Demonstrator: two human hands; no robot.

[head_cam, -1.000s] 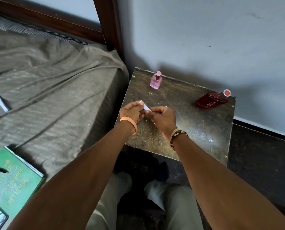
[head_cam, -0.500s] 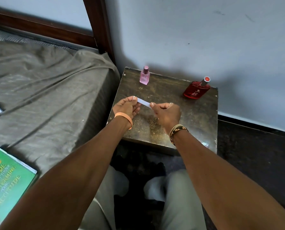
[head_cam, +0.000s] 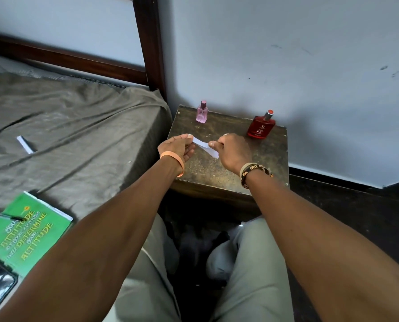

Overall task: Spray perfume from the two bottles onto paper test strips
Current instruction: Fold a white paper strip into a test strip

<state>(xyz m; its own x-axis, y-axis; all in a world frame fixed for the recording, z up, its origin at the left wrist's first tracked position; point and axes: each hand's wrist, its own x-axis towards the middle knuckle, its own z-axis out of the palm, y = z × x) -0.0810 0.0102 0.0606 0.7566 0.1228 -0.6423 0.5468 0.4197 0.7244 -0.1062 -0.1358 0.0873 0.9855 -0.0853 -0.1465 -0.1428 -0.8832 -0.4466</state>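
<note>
A white paper strip [head_cam: 203, 147] was held slanting just above the desk [head_cam: 205, 175]. Behind it stood a small pink bottle [head_cam: 202, 113] and a broader red bottle [head_cam: 261, 126], both upright and well apart. A second strip [head_cam: 25, 145] lay on the bed [head_cam: 82, 126].

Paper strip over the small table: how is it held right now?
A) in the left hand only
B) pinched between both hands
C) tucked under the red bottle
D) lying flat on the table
B: the left hand and the right hand each pinch the paper strip above the table; the pink bottle and red bottle stand apart from it.
</note>
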